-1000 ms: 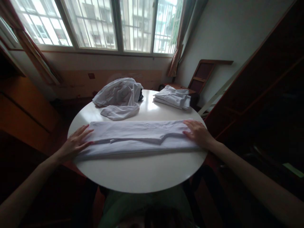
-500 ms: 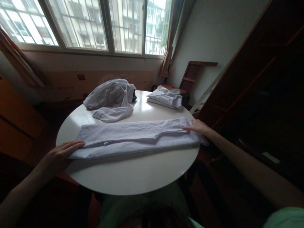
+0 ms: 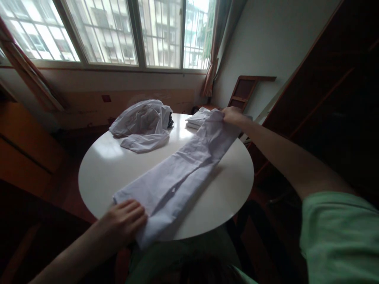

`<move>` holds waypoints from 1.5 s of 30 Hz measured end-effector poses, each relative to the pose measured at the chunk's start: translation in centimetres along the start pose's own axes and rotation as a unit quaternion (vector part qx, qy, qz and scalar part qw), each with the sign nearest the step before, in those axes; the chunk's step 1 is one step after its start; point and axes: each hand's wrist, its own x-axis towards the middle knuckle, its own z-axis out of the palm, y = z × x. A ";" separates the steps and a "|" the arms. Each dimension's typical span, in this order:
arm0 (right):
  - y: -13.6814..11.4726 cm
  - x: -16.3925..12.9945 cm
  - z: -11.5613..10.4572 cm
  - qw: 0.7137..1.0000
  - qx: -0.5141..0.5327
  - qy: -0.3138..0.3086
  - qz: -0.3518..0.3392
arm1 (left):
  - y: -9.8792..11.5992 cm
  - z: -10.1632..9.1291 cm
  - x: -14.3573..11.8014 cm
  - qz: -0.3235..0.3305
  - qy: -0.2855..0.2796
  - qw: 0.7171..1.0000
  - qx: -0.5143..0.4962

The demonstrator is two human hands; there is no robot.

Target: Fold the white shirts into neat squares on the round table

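Note:
A long white garment [image 3: 180, 165], folded lengthwise, stretches diagonally over the round white table [image 3: 100, 173]. Its near end hangs by the table's front edge, where my left hand [image 3: 128, 219] grips it with curled fingers. At the far right my right hand [image 3: 233, 115] is closed on the other end, holding it raised. Whether the garment is a shirt or a coat I cannot tell. Behind the raised end lies a stack of folded white cloth [image 3: 195, 118], partly covered from view.
A rumpled heap of white clothing [image 3: 139, 120] lies at the table's far left, with something dark at its right side. Beyond the table are a wooden chair [image 3: 244, 92], a barred window [image 3: 160, 35] and curtains [image 3: 209, 81]. A dark wooden piece of furniture [image 3: 308, 83] leans into view on the right.
The folded garment has swung from lying crosswise to a diagonal. My left hand has come nearer and rightward with one end; my right hand has moved away and up with the other.

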 end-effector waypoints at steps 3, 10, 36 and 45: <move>-4.0 2.0 -0.9 0.999 0.008 0.052 0.004 | 3.7 2.1 3.1 0.094 0.006 0.996 0.004; -11.1 2.5 1.4 0.971 0.071 0.219 -0.072 | 6.9 3.8 8.4 0.154 0.002 0.982 -0.111; -5.6 -31.3 7.6 0.802 0.347 0.031 -0.486 | 6.0 3.8 2.7 0.013 0.141 0.951 -0.273; -5.8 -32.3 8.6 0.787 0.290 0.185 -0.511 | 5.1 2.2 2.6 0.063 0.003 0.950 -0.304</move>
